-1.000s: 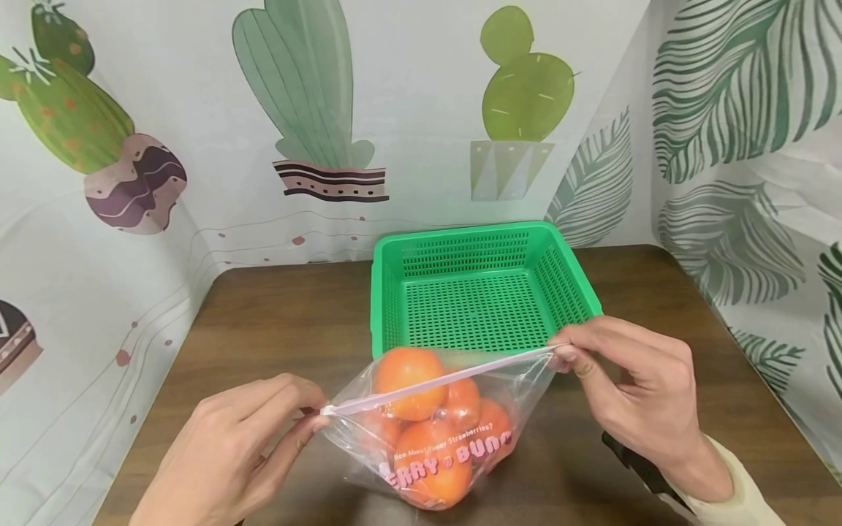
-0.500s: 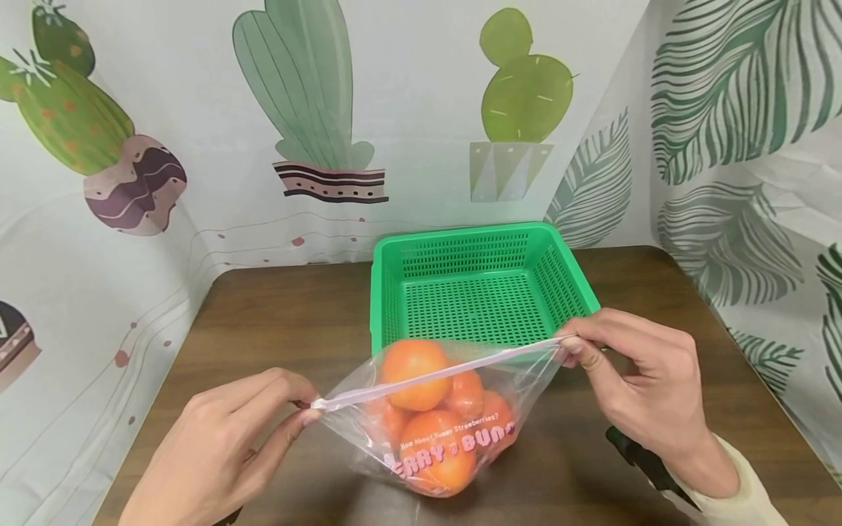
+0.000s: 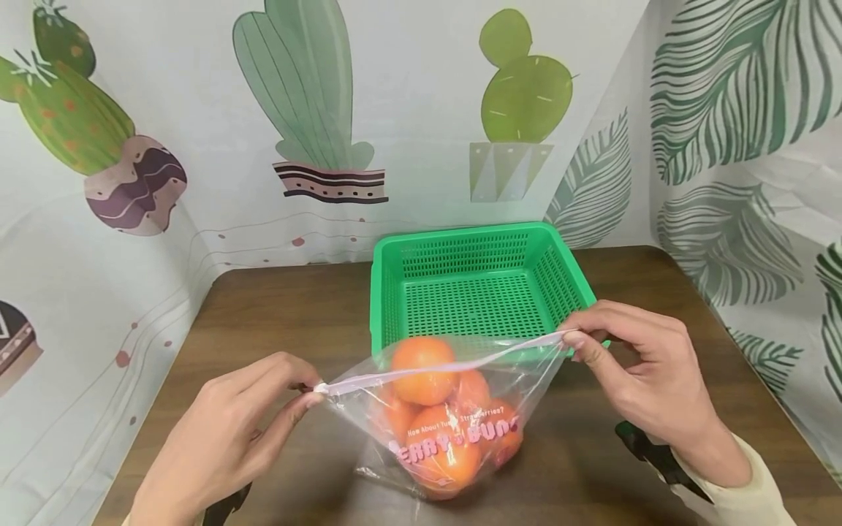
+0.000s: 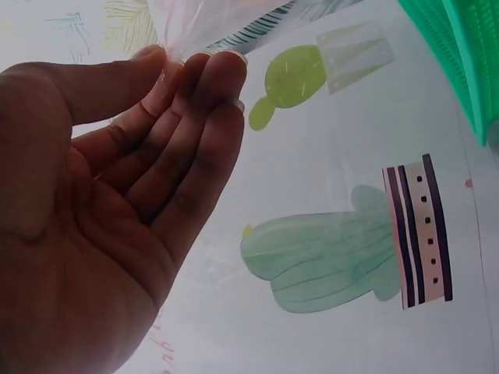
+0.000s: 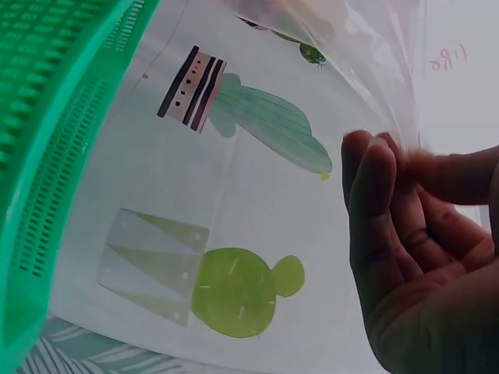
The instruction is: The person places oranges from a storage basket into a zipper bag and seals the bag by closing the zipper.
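Note:
A clear zip bag (image 3: pixel 454 431) with pink lettering holds several oranges (image 3: pixel 424 369) and hangs just above the brown table (image 3: pixel 289 321). My left hand (image 3: pixel 230 431) pinches the bag's left top corner between thumb and fingers. My right hand (image 3: pixel 631 372) pinches the right top corner, so the pink zip strip (image 3: pixel 447 361) stretches between them. In the left wrist view the left fingertips (image 4: pixel 207 66) squeeze the plastic (image 4: pixel 203 23). In the right wrist view the right fingertips (image 5: pixel 382 156) hold the film (image 5: pixel 374 70). A green perforated basket (image 3: pixel 480 292) stands right behind the bag and holds nothing.
Cactus-print and leaf-print curtains (image 3: pixel 316 131) wall in the table at the back and on both sides. A dark strap (image 3: pixel 658 456) shows at my right wrist. Bare tabletop lies to the left and right of the basket.
Both hands have lifted the bag slightly and carried it a little toward the basket. The zip strip sits higher and the oranges have shifted inside.

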A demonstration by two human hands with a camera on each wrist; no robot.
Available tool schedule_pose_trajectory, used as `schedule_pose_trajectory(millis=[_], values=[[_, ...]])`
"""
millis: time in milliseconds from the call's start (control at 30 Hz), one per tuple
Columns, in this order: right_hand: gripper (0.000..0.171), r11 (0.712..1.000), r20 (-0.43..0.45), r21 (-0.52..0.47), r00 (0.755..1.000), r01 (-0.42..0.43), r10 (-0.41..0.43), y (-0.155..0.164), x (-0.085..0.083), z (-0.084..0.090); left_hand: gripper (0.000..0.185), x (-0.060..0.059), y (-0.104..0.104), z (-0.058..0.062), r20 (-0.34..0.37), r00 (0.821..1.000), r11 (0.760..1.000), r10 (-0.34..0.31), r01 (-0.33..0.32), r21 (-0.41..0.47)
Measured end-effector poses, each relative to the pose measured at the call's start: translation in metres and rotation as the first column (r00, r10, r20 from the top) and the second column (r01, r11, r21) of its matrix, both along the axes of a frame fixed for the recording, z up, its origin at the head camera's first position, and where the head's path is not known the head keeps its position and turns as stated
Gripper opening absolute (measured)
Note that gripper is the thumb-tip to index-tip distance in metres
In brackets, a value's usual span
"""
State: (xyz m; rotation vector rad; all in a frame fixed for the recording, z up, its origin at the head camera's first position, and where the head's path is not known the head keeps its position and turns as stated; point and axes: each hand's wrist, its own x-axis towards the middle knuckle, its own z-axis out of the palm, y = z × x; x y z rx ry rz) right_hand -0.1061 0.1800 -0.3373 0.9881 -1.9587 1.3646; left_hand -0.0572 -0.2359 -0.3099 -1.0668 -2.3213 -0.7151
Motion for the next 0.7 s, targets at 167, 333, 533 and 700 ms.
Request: schedule_pose_trajectory(millis=[167,333,533,700], values=[[0.029,0.992,0.003,0.125,1.000,0.025,-0.026,0.001,0.001,-0.003,0.025,-0.002,0.001,-0.008,0.036,0.999,1.000,-0.031,0.031,-0.004],[0.034,0.987,0.009,0.156,0.999,0.035,-0.036,0.002,0.001,-0.004,0.022,-0.004,0.000,-0.012,0.060,0.997,0.999,-0.041,0.041,0.003],[0.031,0.987,0.024,0.159,0.999,-0.026,0.022,0.000,0.000,-0.006,0.012,-0.006,-0.002,-0.015,0.106,0.992,0.997,-0.073,0.070,0.033],[0.033,0.985,0.046,0.159,0.997,-0.065,0.058,-0.001,-0.001,-0.007,0.009,-0.006,-0.003,-0.015,0.127,0.987,0.995,-0.097,0.092,0.041]])
